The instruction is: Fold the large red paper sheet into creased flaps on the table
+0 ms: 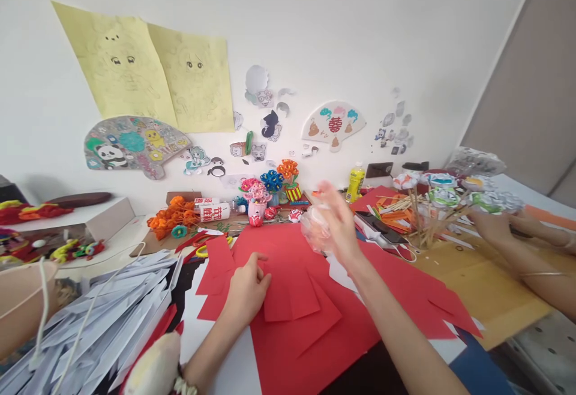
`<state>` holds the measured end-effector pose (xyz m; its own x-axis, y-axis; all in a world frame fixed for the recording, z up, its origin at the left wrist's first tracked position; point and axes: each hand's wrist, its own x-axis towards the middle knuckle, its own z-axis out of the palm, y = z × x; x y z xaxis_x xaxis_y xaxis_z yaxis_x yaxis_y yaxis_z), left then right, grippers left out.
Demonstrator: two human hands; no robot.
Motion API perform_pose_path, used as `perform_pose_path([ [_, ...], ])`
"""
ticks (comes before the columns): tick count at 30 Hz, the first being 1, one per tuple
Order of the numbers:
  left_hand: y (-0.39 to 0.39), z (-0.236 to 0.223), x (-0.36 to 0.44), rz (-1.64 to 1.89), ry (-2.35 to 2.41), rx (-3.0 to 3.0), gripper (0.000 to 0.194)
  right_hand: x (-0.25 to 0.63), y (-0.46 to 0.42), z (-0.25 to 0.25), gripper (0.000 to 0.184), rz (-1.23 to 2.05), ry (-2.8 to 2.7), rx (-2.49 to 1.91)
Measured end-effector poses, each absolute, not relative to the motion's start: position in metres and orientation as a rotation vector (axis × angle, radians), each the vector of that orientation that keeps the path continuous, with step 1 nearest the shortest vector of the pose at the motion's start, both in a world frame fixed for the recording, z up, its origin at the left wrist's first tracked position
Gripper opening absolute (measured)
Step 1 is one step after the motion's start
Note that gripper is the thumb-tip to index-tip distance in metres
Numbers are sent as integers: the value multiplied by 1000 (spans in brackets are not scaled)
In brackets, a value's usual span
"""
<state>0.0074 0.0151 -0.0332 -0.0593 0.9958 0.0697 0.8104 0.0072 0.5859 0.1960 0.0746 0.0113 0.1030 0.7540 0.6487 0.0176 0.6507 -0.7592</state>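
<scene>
The large red sheet (288, 362) lies in front of the person, and smaller red pieces (292, 299) lie on top of it, partly overlapping. The left hand (246, 290) is low over the left part of this sheet, beside these pieces. Its fingers are bent loosely, with the thumb toward the pieces; whether something thin is pinched there, I cannot tell. The left forearm comes from the near side, and the back of the hand is turned up.

The right hand (337, 224) is raised above the far right part of the sheet, with its fingers pointing up and away. It is blurred, next to a crumpled clear plastic bag (314, 230), so I cannot tell if it grips the bag or is empty.

In my judgement, this is a moment of handling between two contacts with the paper. To work on the pieces with both hands, the right one would need to come down, while the left steadies them.

Left of the large sheet is a pile of folded white strips (121, 323); to its right, another person's hand (490, 230) is near paper flowers (450, 194).
</scene>
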Motion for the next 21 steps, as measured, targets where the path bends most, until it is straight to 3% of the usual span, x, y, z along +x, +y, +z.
perform_pose_path([
  [2, 15, -33, 8, 685, 1924, 1857, 27, 195, 73, 19, 53, 447, -1261, -718],
  [5, 14, -33, 8, 674, 1915, 1872, 27, 184, 66, 16, 36, 525, -1687, -757],
  [8, 14, -34, 7, 690, 1900, 1889, 25, 170, 63, 2, 32, 519, -1997, -860],
  [13, 14, -33, 5, 736, 1905, 1874, 24, 157, 76, -38, 43, 327, -2077, -1155],
  [21, 14, -36, 5, 786, 1936, 1830, 30, 159, 79, -67, 39, 167, -2161, -1282],
])
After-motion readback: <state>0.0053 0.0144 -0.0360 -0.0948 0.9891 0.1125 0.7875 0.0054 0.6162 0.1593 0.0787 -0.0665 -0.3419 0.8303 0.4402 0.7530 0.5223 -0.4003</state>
